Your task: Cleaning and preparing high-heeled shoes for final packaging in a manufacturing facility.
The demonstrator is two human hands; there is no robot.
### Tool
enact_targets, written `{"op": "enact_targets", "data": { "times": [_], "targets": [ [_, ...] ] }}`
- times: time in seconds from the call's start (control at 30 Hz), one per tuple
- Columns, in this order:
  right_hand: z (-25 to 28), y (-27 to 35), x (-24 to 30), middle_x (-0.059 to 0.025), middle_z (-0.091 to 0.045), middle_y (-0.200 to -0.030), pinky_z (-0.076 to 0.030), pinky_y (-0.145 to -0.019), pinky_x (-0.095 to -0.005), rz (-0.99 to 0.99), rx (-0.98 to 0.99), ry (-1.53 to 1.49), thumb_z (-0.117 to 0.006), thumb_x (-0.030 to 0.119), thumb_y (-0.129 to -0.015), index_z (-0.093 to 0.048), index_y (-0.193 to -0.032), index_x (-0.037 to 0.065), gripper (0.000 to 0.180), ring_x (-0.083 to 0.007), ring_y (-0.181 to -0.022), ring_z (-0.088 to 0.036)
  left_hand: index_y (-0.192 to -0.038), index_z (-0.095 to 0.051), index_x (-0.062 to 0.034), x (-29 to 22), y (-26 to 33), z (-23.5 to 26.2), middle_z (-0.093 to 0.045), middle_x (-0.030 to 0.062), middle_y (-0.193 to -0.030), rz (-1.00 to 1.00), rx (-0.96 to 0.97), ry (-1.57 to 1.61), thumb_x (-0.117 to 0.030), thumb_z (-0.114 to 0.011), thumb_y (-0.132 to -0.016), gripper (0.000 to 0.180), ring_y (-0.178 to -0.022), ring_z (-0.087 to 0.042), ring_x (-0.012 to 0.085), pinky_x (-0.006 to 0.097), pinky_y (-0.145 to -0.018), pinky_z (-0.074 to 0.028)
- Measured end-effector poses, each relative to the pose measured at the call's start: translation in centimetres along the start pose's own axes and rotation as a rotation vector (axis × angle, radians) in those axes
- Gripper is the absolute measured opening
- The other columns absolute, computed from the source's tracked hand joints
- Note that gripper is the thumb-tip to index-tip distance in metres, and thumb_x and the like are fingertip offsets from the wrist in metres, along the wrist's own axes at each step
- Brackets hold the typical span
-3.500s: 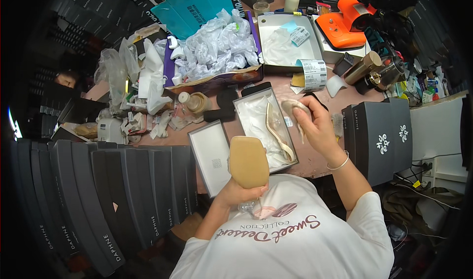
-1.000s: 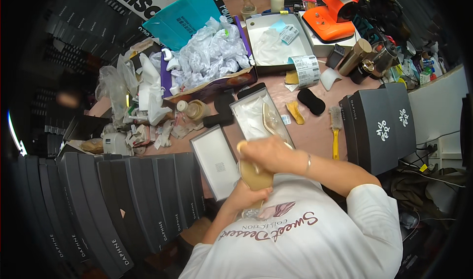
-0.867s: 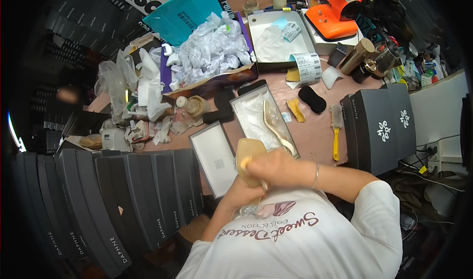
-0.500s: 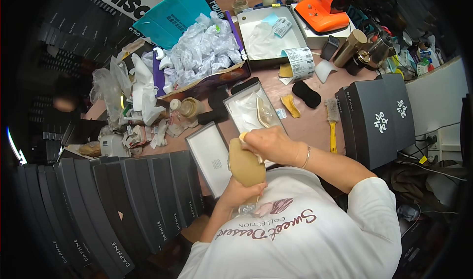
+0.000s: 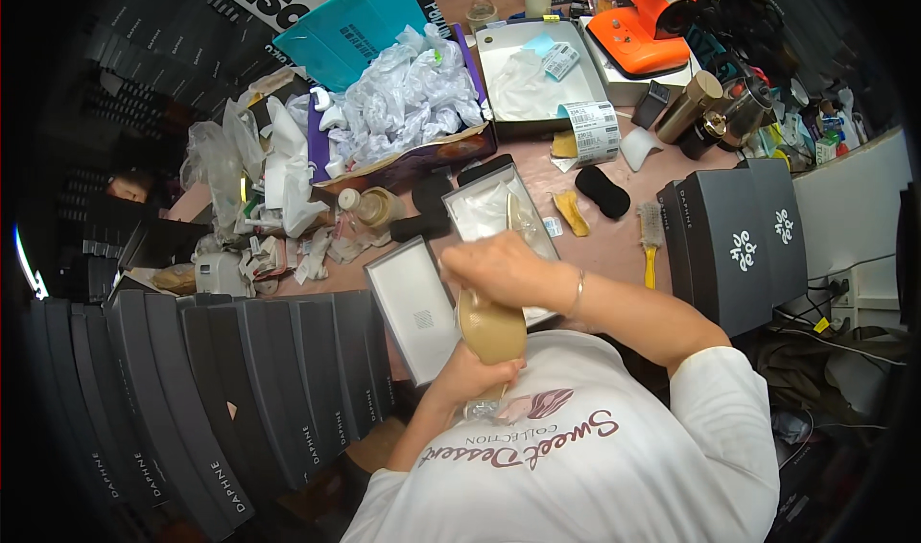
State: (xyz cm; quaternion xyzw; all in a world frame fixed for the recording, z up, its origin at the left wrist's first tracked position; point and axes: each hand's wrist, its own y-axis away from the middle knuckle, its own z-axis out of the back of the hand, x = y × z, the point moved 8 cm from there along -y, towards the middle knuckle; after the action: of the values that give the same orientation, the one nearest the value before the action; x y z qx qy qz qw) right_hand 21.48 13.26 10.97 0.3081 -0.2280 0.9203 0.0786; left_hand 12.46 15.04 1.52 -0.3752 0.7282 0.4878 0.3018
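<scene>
A white short-sleeved T-shirt (image 5: pixel 614 447) with maroon lettering (image 5: pixel 573 436) and a thin bracelet (image 5: pixel 578 294) are worn.

A tan-soled shoe (image 5: pixel 493 330) is held by the left hand (image 5: pixel 470 370), its underside turned toward the camera, and its far end is covered by the right hand (image 5: pixel 507 272), whose grasp is hidden. Beyond them, a second shoe (image 5: pixel 523 217) is partly seen in an open box (image 5: pixel 452 214), beside which a lid (image 5: pixel 414 298) is laid; a yellow-handled brush (image 5: pixel 649 241) is placed near dark boxes (image 5: pixel 724 250).
</scene>
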Motion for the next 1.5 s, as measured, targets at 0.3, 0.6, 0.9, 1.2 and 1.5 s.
{"op": "enact_targets", "data": {
  "times": [0.3,0.6,0.9,1.2,1.5],
  "targets": [
    [2.2,-2.6,-8.9,-0.0081,-0.061,-0.065,-0.048,-0.052,-0.0354,-0.276,-0.128,0.191,-0.06,0.019,-0.087,-0.054,-0.082,0.008,0.014,-0.0252,-0.065,-0.064,-0.088,-0.062,-0.002,-1.4,0.1,0.0,-0.063,0.0021,-0.077,-0.028,-0.017,-0.059,-0.001,-0.066,-0.075,0.014,-0.067,-0.059,0.01,0.025,-0.058,-0.048],
    [1.7,6.7,-11.2,0.0005,-0.053,-0.067,-0.039,-0.056,-0.0228,-0.678,-0.348,-0.633,-0.058,0.021,-0.094,-0.056,-0.087,0.002,0.021,-0.0053,-0.063,-0.047,-0.089,-0.062,-0.0023,-3.3,0.2,1.7,-0.062,0.0026,-0.08,-0.24,-0.052,0.055,0.0,-0.067,-0.076,0.014,-0.073,-0.057,0.0095,0.026,-0.063,-0.047],
    [1.5,8.6,-6.8,-0.0004,-0.054,-0.068,-0.041,-0.053,-0.0242,-0.635,-0.458,-0.64,-0.059,0.019,-0.092,-0.056,-0.088,0.003,0.016,-0.0077,-0.059,-0.05,-0.115,-0.055,-0.0016,-2.4,0.0,2.7,-0.062,0.0047,-0.093,-0.222,-0.065,0.239,0.0,-0.068,-0.077,0.04,-0.077,-0.059,0.01,0.025,-0.065,-0.048],
    [0.2,0.2,-2.4,-0.0048,-0.051,-0.061,-0.042,-0.043,-0.0331,-0.164,-0.271,0.041,-0.07,0.021,-0.078,-0.05,-0.071,0.01,0.024,-0.0203,-0.051,-0.056,-0.11,-0.055,-0.0024,0.1,-0.4,2.1,-0.063,0.004,-0.092,-0.102,-0.098,-0.018,0.002,-0.07,-0.077,0.037,-0.077,-0.061,0.011,0.026,-0.063,-0.05],
    [-2.2,4.4,1.7,-0.0058,-0.055,-0.061,-0.046,-0.043,-0.0362,-0.09,-0.011,-0.04,-0.062,0.022,-0.085,-0.05,-0.076,0.009,0.02,-0.0239,-0.054,-0.061,-0.111,-0.056,-0.0015,2.1,-0.4,2.1,-0.062,0.0045,-0.102,0.017,-0.021,-0.025,0.002,-0.071,-0.074,0.04,-0.092,-0.06,0.012,0.028,-0.073,-0.051]
  ]
}}
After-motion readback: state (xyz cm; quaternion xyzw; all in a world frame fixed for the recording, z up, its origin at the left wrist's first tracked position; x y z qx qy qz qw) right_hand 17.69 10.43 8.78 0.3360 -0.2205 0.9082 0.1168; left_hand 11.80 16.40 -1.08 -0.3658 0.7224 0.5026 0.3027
